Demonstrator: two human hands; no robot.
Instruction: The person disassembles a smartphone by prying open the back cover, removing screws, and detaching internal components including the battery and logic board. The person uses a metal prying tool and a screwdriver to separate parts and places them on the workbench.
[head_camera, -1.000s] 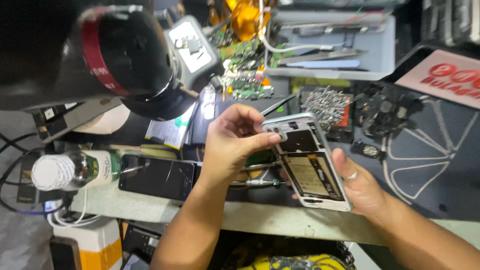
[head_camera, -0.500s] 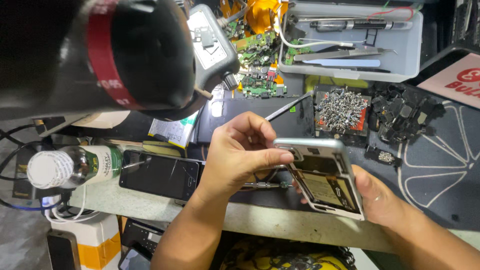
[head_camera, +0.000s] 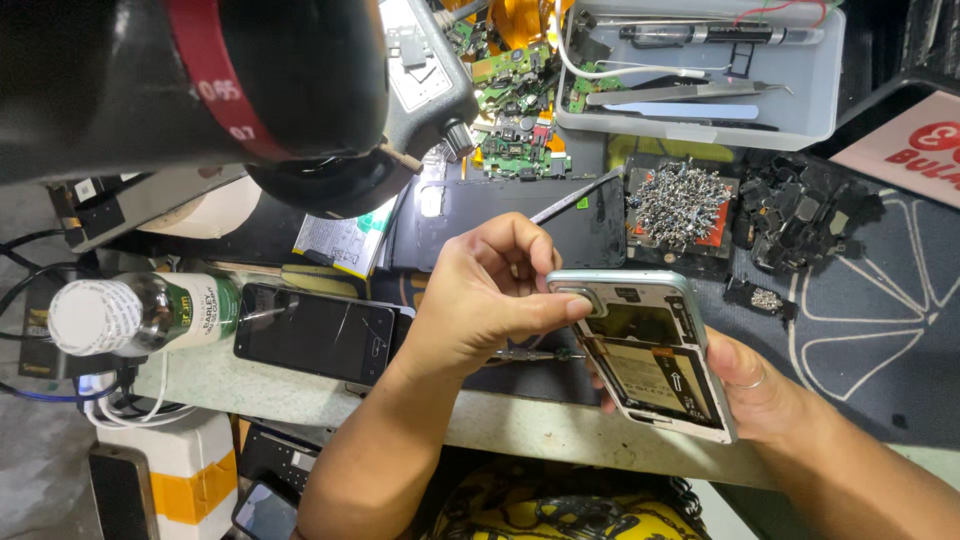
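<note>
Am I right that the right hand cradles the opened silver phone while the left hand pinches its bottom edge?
Not quite. The head view shows the left hand pinching the opened silver phone at its top edge, near the camera corner, not the bottom. The right hand does cradle it from beneath.

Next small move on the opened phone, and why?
Probably lift the left hand a little to peel up the piece pinched at the top corner of the opened phone. Its fingertips already grip there, and the right hand cradles the phone from below, tilted off the bench.
</note>
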